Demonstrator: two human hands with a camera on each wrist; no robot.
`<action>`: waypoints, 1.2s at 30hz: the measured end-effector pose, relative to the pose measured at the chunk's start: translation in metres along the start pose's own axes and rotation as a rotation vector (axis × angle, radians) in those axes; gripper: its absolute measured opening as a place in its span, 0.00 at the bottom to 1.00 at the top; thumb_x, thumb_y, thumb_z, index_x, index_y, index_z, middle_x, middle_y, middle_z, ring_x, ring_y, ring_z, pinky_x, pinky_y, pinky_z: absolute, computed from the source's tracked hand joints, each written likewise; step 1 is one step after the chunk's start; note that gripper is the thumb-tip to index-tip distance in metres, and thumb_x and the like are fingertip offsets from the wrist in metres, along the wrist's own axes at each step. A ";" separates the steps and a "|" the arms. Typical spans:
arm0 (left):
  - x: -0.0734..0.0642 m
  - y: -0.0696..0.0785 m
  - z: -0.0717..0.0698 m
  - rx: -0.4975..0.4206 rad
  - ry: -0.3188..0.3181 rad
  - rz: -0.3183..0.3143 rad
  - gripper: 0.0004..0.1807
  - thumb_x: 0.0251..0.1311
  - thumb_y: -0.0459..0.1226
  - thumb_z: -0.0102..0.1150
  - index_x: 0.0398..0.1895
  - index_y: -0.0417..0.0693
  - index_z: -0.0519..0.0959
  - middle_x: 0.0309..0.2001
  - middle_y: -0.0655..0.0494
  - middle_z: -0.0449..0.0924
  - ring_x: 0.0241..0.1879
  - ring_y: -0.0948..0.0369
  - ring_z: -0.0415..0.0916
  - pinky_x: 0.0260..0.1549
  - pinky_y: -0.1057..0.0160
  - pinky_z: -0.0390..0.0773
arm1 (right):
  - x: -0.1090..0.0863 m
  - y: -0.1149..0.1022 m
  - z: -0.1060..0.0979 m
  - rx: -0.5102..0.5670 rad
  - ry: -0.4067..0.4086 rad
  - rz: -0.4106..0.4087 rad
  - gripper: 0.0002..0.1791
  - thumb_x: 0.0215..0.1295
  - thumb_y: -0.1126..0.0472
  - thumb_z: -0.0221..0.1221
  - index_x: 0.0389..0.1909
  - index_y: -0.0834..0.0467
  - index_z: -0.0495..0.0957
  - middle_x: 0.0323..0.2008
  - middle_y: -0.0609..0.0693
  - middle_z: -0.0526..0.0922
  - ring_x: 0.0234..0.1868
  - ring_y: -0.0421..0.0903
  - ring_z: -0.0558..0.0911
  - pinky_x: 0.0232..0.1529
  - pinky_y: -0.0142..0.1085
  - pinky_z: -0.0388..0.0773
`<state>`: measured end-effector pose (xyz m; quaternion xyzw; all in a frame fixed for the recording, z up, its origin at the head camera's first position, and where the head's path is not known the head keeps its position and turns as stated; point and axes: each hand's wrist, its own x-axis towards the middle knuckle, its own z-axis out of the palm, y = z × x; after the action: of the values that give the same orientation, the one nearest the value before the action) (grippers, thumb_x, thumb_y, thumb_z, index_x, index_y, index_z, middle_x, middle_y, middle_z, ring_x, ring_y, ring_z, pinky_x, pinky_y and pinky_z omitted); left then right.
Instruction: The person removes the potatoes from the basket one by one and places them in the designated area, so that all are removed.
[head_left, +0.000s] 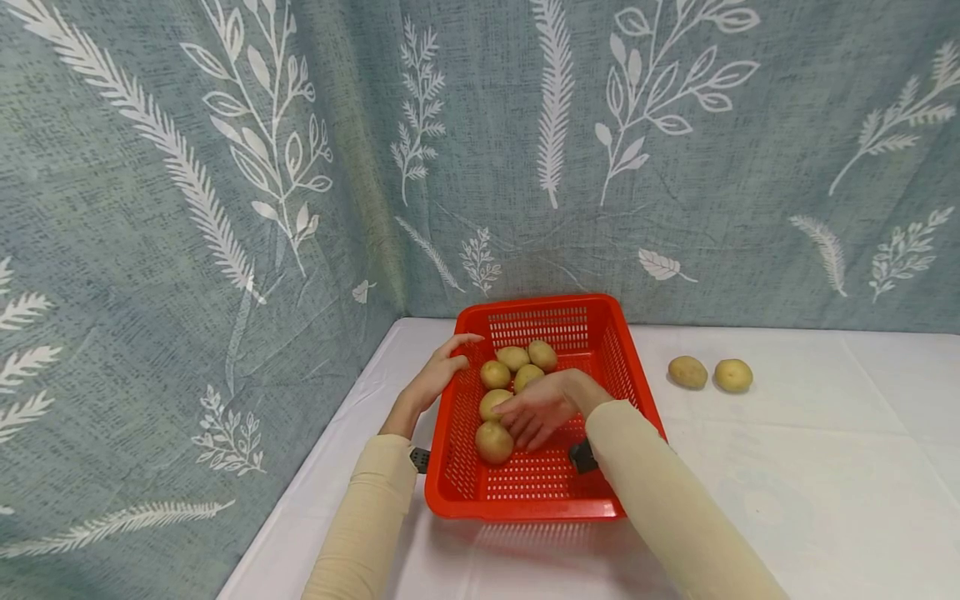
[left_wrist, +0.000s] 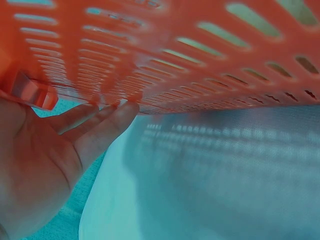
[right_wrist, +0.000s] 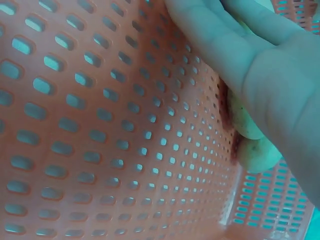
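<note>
A red plastic basket [head_left: 525, 509] with slotted walls stands on the table, with several potatoes [head_left: 494, 442] along its left half. At its left rim is my left hand [head_left: 433, 377], two digits reaching over the edge. In the left wrist view its other fingers [left_wrist: 107, 129] touch the outside of the slotted wall. My right hand [head_left: 542, 407] is inside the basket, palm partly turned up, beside the potatoes. Its fingers are loosely extended and hold nothing visible; in the right wrist view the hand [right_wrist: 270, 65] covers part of the potatoes [right_wrist: 257, 154], and its fingertips are cut off.
Two more potatoes, one darker [head_left: 687, 372] and one paler [head_left: 733, 376], lie on the white tablecloth [head_left: 810, 467] right of the basket. A patterned blue-green curtain [head_left: 510, 150] rises behind the table and along its left side.
</note>
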<state>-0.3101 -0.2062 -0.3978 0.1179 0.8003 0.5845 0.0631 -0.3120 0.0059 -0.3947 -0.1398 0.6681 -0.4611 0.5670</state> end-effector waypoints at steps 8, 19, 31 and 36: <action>0.004 -0.010 -0.002 0.007 0.007 0.000 0.28 0.59 0.25 0.35 0.66 0.36 0.63 0.62 0.36 0.62 0.54 0.43 0.64 0.45 0.62 0.69 | 0.002 -0.001 0.002 -0.001 0.026 0.005 0.32 0.70 0.51 0.51 0.65 0.70 0.62 0.59 0.64 0.69 0.58 0.58 0.71 0.55 0.47 0.70; 0.004 -0.008 -0.001 0.012 0.012 -0.007 0.28 0.59 0.26 0.35 0.65 0.38 0.63 0.62 0.37 0.63 0.53 0.45 0.66 0.43 0.64 0.71 | 0.005 -0.003 0.004 0.002 0.042 0.000 0.32 0.69 0.53 0.52 0.66 0.70 0.61 0.60 0.65 0.68 0.59 0.59 0.70 0.56 0.46 0.70; 0.003 -0.008 -0.001 0.012 0.012 0.000 0.28 0.59 0.26 0.35 0.65 0.37 0.63 0.62 0.37 0.62 0.53 0.45 0.65 0.45 0.62 0.70 | 0.009 -0.005 0.008 -0.035 0.024 0.029 0.34 0.66 0.55 0.57 0.65 0.71 0.60 0.60 0.64 0.68 0.60 0.58 0.69 0.56 0.45 0.70; 0.003 -0.009 -0.002 0.004 0.013 -0.004 0.28 0.59 0.26 0.35 0.65 0.37 0.63 0.62 0.36 0.62 0.53 0.46 0.66 0.45 0.63 0.70 | 0.010 -0.005 0.009 -0.058 0.020 0.015 0.28 0.65 0.57 0.58 0.62 0.69 0.66 0.56 0.61 0.71 0.58 0.56 0.71 0.55 0.45 0.71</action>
<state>-0.3147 -0.2094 -0.4057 0.1128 0.8019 0.5837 0.0589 -0.3087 -0.0083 -0.3963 -0.1466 0.6879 -0.4387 0.5593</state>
